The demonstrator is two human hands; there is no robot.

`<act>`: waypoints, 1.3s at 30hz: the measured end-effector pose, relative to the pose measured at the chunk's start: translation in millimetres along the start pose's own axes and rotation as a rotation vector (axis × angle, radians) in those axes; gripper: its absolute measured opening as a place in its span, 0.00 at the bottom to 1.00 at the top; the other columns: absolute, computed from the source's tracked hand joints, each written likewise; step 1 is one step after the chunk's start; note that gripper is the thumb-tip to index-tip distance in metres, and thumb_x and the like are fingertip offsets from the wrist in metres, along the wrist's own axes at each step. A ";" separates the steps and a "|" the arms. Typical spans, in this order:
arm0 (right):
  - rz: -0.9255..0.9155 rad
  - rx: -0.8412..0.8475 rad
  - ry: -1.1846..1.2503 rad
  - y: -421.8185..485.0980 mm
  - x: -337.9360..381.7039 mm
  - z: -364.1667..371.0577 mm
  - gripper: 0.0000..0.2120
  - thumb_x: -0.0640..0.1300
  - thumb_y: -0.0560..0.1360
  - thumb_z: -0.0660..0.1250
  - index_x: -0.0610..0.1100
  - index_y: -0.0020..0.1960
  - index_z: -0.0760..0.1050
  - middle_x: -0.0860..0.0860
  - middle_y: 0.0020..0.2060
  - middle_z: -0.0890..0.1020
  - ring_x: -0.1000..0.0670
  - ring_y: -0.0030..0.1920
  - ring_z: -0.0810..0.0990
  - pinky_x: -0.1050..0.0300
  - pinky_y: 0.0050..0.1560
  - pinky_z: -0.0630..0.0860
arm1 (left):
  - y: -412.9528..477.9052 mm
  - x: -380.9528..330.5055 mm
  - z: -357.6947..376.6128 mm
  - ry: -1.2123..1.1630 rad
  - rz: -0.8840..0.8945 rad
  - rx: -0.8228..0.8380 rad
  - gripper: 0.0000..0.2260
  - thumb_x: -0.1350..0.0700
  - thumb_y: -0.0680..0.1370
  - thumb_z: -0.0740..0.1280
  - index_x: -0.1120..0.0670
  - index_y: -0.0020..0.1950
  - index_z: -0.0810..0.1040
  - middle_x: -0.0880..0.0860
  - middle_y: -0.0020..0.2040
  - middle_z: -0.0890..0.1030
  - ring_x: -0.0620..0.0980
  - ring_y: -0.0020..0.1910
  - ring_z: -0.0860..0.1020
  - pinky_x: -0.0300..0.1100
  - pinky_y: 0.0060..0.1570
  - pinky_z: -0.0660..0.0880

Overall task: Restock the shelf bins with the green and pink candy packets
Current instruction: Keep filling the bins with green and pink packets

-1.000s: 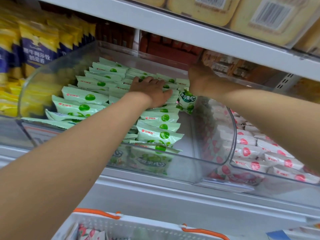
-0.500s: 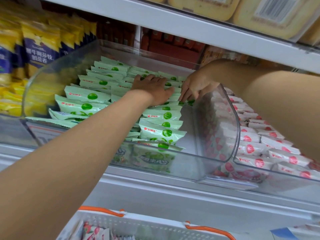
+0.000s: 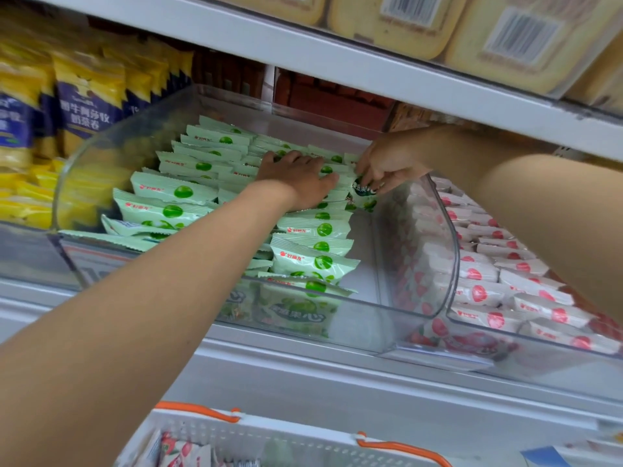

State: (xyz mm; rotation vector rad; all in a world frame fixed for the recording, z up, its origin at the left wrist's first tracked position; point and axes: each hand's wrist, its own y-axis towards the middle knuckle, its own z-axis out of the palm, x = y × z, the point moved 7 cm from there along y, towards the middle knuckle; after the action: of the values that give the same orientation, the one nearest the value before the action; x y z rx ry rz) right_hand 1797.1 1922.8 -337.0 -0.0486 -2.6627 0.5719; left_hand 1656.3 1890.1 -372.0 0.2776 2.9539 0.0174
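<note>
Green packets (image 3: 168, 210) fill the bin (image 3: 84, 197) left and middle. Left hand (image 3: 296, 183) presses flat-fingered on them, unmoved. Right hand (image 3: 387, 166) pinches a packet (image 3: 363, 193), its label now showing, over the bare strip (image 3: 365, 271) by the bin's right wall. Pink packets (image 3: 488, 291) lie beyond.

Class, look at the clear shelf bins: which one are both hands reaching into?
The green-packet bin, left of the pink-packet bin: the left hand lies flat inside it, the right hand pinches a green packet.
</note>
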 end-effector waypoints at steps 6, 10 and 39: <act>-0.204 -0.062 0.054 -35.7 8.5 6.6 0.15 0.28 0.78 0.57 0.38 0.59 0.77 0.42 0.58 0.79 0.45 0.54 0.80 0.51 0.60 0.78 | -17.1 -6.2 -27.1 -0.205 -0.015 -0.096 0.21 0.44 0.84 0.51 0.48 0.74 0.68 0.51 0.74 0.70 0.54 0.71 0.69 0.50 0.70 0.64; -0.434 -0.352 -0.148 -91.7 18.9 9.2 0.07 0.39 0.75 0.66 0.40 0.48 0.83 0.48 0.47 0.84 0.48 0.50 0.81 0.53 0.57 0.77 | -60.6 -11.6 -47.3 -0.204 -0.068 -0.268 0.10 0.51 0.79 0.62 0.49 0.57 0.79 0.53 0.59 0.81 0.56 0.57 0.78 0.45 0.55 0.74; 0.244 0.232 0.229 -186.5 -303.2 484.8 0.50 0.46 0.69 0.76 0.45 0.79 0.46 0.43 0.73 0.65 0.41 0.69 0.69 0.49 0.62 0.73 | -328.6 -21.0 248.9 -0.245 -0.166 0.661 0.05 0.55 0.75 0.63 0.51 0.40 0.74 0.52 0.42 0.73 0.51 0.40 0.72 0.45 0.42 0.71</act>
State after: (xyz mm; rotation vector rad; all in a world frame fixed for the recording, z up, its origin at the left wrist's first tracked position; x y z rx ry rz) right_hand 1887.9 1529.3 -782.6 -0.3533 -2.3677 0.8925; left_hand 1659.6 1562.2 -622.6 0.1008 2.6319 -0.9465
